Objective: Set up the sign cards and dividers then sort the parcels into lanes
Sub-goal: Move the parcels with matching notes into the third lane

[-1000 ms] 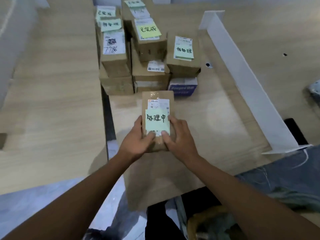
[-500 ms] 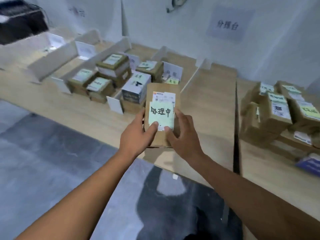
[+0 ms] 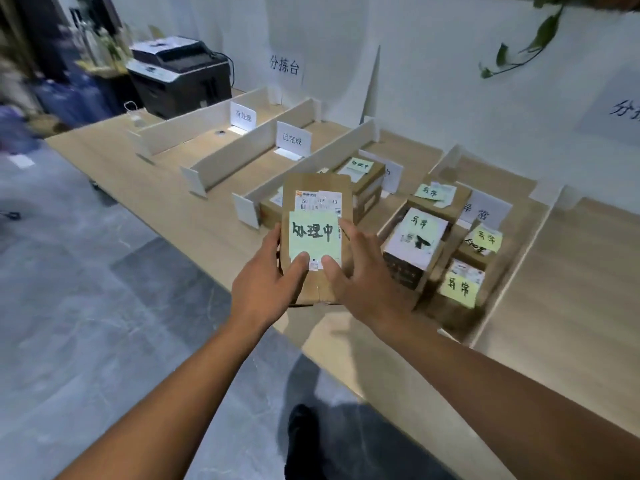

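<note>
A: Where is the parcel?

B: The brown parcel is held up over the near edge of the worktop, in front of the near end of the third lane from the left. A green note with handwritten characters sits on its upper face, just below a white shipping label.

A: And the hands?

B: Both are clamped on it. The left hand grips the left side, and the right hand grips the right side. The two thumbs press side by side on the note's lower edge.

A: What is in the lanes?

B: White dividers stand on edge, running near to far. The far-left lane has a sign card standing in it, and the next lane has a second card. The third lane holds stacked boxes, the top one with a green note. The fourth lane, to the right, holds noted parcels packed close together.

A: Anything else?

B: A black printer stands beyond the worktop's far left end. A paper wall sign hangs above the lanes.
</note>
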Demonstrator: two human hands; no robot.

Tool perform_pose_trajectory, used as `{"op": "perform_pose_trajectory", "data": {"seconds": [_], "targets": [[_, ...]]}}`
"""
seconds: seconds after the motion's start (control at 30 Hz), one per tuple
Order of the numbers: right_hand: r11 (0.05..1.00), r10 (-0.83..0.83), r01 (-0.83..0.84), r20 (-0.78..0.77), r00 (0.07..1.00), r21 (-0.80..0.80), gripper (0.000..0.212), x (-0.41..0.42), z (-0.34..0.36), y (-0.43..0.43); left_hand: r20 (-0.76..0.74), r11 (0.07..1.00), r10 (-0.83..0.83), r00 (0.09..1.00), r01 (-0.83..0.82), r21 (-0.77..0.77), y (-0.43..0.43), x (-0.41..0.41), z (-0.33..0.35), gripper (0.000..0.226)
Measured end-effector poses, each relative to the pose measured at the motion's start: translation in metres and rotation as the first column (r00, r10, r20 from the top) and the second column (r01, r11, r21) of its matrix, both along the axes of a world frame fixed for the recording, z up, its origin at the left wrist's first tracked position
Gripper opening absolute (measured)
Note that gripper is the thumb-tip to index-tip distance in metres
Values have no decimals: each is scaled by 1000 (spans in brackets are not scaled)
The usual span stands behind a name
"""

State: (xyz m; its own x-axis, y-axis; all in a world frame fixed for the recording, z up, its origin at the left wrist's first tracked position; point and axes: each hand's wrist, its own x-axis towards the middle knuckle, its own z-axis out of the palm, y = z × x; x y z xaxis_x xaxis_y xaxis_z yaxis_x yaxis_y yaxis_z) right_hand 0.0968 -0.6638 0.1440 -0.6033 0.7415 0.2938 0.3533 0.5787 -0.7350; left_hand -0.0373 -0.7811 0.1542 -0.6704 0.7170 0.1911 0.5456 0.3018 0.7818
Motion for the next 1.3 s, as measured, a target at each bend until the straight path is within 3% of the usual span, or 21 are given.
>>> {"op": "perform_pose_trajectory", "data": {"seconds": [0.17,0.33,0.67,0.97,1.17,1.3], "targets": [[991,-20,14,-37,999,-132,66,-96,-13,66,-20,996,-27,999,25,-81,71,-95,-1,51],[992,-66,64,-17,998,-109,67,-170,-12,135,12,990,-95,995,96,-102,150,-180,10,47],[944,-199,231,154,968,-237,71,-311,-34,265,84,945,-288,954,298,-133,314,-335,-26,43],[833,-359,512,499,789,-211,65,-401,-56,380,294,820,-488,822,547,-169,468,-411,-90,41],[760,-418,627,609,674,-172,52,-434,-97,403,412,780,-496,764,601,-175,501,-422,-130,43],[682,-459,704,632,624,-200,42,-440,-111,415,399,761,-510,762,616,-203,515,-422,-141,29]]}}
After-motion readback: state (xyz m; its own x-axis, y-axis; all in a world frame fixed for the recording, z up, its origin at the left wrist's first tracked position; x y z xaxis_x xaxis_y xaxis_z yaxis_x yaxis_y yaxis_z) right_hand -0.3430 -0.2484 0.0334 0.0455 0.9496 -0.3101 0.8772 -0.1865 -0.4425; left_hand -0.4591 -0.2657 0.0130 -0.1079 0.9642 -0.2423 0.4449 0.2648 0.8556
